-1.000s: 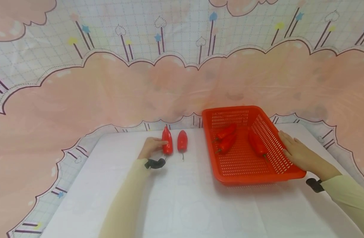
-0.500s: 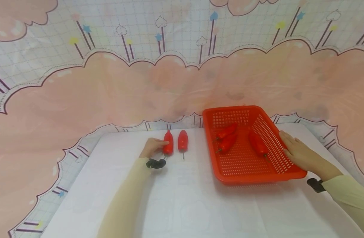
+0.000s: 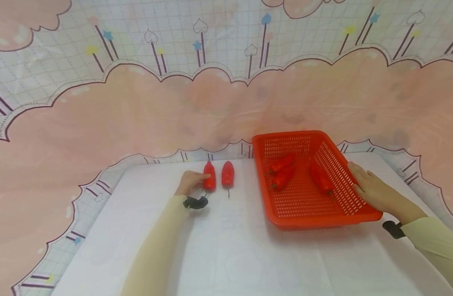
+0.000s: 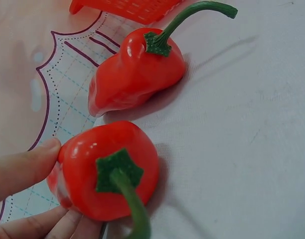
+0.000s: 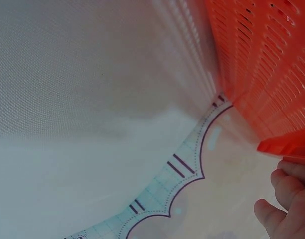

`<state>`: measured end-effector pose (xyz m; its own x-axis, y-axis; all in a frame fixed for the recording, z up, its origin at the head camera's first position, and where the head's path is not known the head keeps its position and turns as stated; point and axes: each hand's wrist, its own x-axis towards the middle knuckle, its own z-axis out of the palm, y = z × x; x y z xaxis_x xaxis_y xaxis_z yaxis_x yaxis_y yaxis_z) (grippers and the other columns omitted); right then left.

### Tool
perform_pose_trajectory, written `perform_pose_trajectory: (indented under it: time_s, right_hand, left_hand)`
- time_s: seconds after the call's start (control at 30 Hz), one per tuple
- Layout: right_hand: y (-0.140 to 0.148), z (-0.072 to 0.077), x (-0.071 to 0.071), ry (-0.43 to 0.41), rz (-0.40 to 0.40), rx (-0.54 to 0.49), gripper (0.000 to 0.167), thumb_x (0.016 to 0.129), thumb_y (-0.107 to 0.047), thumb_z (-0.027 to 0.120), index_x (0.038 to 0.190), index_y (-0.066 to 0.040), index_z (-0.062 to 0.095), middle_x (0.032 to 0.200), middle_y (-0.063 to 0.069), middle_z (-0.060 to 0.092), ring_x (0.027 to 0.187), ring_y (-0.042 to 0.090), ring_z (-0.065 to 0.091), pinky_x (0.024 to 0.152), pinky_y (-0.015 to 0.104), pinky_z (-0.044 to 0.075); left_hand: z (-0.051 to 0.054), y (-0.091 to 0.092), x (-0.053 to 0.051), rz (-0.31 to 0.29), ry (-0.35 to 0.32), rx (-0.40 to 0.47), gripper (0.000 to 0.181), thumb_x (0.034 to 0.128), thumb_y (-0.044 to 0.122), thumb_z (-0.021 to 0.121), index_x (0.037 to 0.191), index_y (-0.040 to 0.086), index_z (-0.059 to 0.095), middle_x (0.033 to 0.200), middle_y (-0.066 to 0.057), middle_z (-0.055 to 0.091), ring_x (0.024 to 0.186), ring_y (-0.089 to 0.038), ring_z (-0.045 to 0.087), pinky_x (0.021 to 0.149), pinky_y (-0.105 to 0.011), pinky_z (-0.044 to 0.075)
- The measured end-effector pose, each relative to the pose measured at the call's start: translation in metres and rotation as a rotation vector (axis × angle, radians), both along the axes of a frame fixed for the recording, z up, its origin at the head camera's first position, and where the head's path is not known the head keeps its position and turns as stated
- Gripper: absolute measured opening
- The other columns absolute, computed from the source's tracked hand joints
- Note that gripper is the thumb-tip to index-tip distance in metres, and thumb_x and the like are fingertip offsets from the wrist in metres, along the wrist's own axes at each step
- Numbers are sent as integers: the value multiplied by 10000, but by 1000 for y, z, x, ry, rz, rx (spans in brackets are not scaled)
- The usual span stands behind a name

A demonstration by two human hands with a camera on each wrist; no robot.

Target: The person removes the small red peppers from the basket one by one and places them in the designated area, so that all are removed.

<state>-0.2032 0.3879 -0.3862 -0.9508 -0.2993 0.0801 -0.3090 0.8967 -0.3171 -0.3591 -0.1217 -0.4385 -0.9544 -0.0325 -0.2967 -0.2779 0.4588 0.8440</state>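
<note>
My left hand point(image 3: 191, 181) pinches a red pepper point(image 3: 210, 181) at the table's far side, thumb on one side and fingers on the other. The left wrist view shows this pepper point(image 4: 142, 184) stem end foremost, its green stem curving toward the camera. Just right of it lies a second red pepper point(image 3: 228, 174), untouched. My right hand point(image 3: 372, 191) rests on the right rim of a red plastic basket point(image 3: 307, 222), fingers extended. In the right wrist view the fingers point(image 5: 287, 186) are at the basket's rim; part of the hand is out of frame.
Inside the basket are two red peppers point(image 3: 283, 176) at the left and another red pepper point(image 3: 321, 179) at the right. A white cloth covers the table point(image 3: 226, 255). Behind it hangs a pink patterned cloth point(image 3: 219, 107).
The pepper in my left hand has shifted slightly right, and its tip sits a little lower and straighter. My right hand and the basket stay where they were.
</note>
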Motion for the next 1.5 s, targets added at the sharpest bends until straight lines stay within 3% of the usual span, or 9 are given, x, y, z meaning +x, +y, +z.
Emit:
perform_pose_trajectory:
  time_s: [0.23,0.4,0.77,1.0,1.17,1.5]
  right_hand:
    - [-1,3,-3,-47,-13,-2,644,969,-120,414,1455,110,59,1492,354,129,1398,475,107,1121,637,57]
    - [-1,2,-1,-23,-7,-2,628,972,-112,409,1451,119,75,1486,358,142,1401,470,110,1140,609,35]
    - [-3,2,-2,-27,-15,13,630,968,-108,419,1446,128,84,1479,362,160,1386,481,140,1113,641,90]
    - [-3,3,-1,-29,-17,-5,628,971,-111,412,1446,128,79,1481,362,149,1395,475,114,1142,605,21]
    - [-3,3,-1,-29,-15,-4,630,971,-116,413,1446,128,79,1481,362,149,1392,479,116,1141,608,25]
    - [-2,3,-2,-81,-37,-16,667,970,-141,417,1457,105,33,1496,352,108,1394,483,89,1115,649,42]
  left_hand:
    - [3,2,2,2,28,-10,391,856,294,676,1111,-1,648,952,-113,662,943,-250,557,889,-338,485]
    - [5,3,2,2,28,-3,384,855,295,677,1094,-6,656,907,-98,659,937,-248,555,892,-338,483]
    - [8,0,3,-20,10,2,463,880,313,637,1205,-13,590,1162,-176,614,1066,-297,533,998,-411,434]
    - [14,-3,6,-33,3,100,519,916,289,591,1317,-23,485,1317,-191,524,1184,-332,504,1065,-425,402]
    - [17,-7,9,-71,18,146,537,930,299,569,1353,-11,451,1367,-184,487,1235,-347,479,1084,-441,381]
    - [15,-13,8,-37,1,154,594,908,373,589,1389,62,428,1372,-142,498,1232,-327,499,1095,-468,358]
